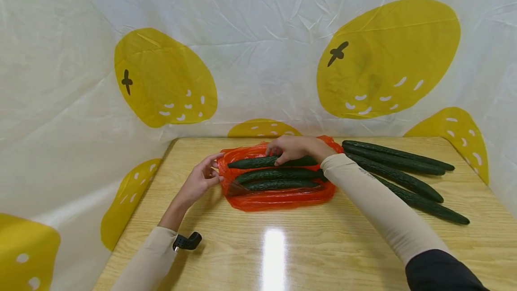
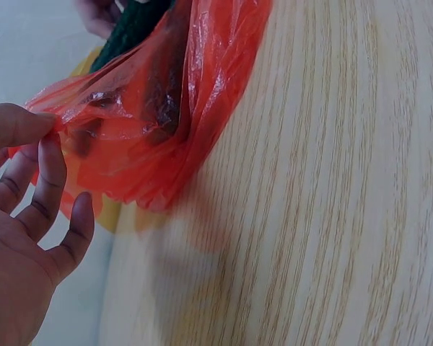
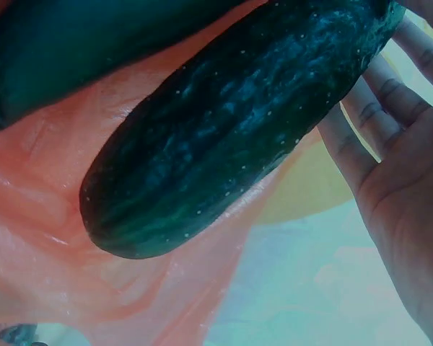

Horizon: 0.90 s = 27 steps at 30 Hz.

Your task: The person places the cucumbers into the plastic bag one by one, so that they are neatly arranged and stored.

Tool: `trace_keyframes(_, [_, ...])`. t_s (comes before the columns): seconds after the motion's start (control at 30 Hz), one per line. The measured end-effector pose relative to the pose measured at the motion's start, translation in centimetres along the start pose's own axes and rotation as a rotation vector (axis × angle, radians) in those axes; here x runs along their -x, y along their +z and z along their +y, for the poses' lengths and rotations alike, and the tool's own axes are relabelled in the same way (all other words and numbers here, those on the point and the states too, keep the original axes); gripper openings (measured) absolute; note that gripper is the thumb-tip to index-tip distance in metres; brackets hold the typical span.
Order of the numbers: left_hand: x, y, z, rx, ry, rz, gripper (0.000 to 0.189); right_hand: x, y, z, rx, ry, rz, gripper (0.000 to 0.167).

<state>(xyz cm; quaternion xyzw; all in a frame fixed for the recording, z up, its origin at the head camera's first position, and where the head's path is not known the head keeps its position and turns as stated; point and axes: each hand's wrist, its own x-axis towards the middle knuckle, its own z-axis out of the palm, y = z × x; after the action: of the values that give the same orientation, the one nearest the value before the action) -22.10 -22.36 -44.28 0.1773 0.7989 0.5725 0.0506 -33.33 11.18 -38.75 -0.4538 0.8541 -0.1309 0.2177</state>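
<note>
A red plastic bag (image 1: 278, 202) lies spread on the table, its opening facing up. My left hand (image 1: 199, 181) pinches the bag's left edge between thumb and index finger, as the left wrist view shows; the other fingers are spread apart. My right hand (image 1: 291, 148) grips a dark green cucumber (image 3: 224, 137) from above, along the back side of the bag's opening. In front of it, two more cucumbers (image 1: 278, 174) lie side by side within the bag, the nearest partly covered by red film. The right forearm hides part of the bag's right end.
Several loose cucumbers (image 1: 400, 176) fan out on the wooden table (image 1: 226, 259) to the right of the bag, partly behind the right sleeve (image 1: 387, 205). A white curtain (image 1: 266, 71) with yellow fruit prints hangs along the back and sides.
</note>
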Motion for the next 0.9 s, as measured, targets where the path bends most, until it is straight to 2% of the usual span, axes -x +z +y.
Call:
trace_keyframes(0.3, [-0.1,-0.2,-0.2,0.008,0.006,-0.002,0.065,-0.8,0.5,0.4,-0.015,0.003,0.004,0.04])
trace_keyframes(0.63, [-0.1,-0.1,-0.2,0.015,0.0,-0.002,0.065,-1.4,1.0,0.8,0.031,0.024,-0.029,0.039])
trace_keyframes(0.9, [-0.1,0.0,-0.3,0.016,-0.008,0.011,0.066,-1.4,1.1,0.8,0.051,0.006,-0.033,0.035])
